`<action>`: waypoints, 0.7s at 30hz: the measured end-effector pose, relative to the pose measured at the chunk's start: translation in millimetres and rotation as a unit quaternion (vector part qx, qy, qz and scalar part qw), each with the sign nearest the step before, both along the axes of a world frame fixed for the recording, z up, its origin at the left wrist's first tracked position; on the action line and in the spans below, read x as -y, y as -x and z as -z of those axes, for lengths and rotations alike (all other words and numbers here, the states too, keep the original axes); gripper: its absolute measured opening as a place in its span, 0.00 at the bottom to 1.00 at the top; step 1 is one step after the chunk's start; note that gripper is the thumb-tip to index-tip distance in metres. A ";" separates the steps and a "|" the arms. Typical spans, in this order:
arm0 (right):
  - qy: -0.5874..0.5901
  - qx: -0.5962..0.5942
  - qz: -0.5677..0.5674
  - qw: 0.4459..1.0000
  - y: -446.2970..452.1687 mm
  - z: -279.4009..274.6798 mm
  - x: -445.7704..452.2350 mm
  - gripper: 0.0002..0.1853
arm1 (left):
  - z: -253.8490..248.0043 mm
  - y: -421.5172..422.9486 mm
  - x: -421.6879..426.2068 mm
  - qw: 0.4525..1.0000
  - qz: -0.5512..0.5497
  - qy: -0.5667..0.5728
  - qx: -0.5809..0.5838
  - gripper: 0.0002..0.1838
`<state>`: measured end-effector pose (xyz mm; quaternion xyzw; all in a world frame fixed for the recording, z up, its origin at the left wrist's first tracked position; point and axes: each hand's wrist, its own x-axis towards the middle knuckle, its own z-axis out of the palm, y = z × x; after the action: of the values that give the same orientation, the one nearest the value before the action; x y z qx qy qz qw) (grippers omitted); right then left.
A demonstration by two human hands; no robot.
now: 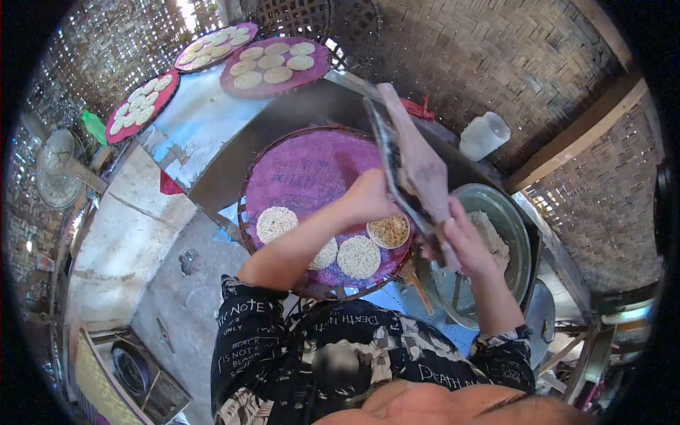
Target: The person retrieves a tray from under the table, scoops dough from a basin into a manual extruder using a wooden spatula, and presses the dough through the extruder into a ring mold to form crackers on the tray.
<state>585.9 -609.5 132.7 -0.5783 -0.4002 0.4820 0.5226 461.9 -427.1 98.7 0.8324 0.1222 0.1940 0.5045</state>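
Panel (423, 168), likely light and stiff, suits an edge grip: our right hand (466, 241) curls around its lower end; our left hand (370, 195), fingers partly hidden, we cannot tell.

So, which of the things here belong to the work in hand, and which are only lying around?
Seem part of the work: held flat board, large purple tray, pale discs on it, green basin.

Seem only lying around: white container, red bundle, green item.
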 end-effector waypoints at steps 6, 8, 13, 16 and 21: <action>-0.001 0.450 0.066 0.891 -9.7 49.7 -24.9 0.18 | 43.6 61.7 -11.5 0.963 -0.163 0.085 0.195 0.10; 0.056 0.496 0.104 0.860 -14.9 65.3 -25.5 0.14 | 66.5 98.5 -13.6 0.940 -0.269 0.124 0.170 0.12; 0.126 0.517 0.127 0.837 -15.6 73.1 -29.2 0.13 | 107.1 183.3 -14.3 0.872 -0.447 0.132 0.152 0.12; 0.125 0.508 0.120 0.844 -16.5 76.7 -30.8 0.13 | 119.2 216.2 -3.9 0.841 -0.504 0.139 0.139 0.12; 0.102 0.491 0.116 0.857 -21.5 88.6 -34.7 0.12 | 132.3 233.1 15.5 0.822 -0.534 0.152 0.126 0.13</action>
<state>607.4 -574.8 44.0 -0.8321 -0.4834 0.1090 0.2489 228.8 -442.6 -33.5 0.5179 0.5110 0.5154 0.4527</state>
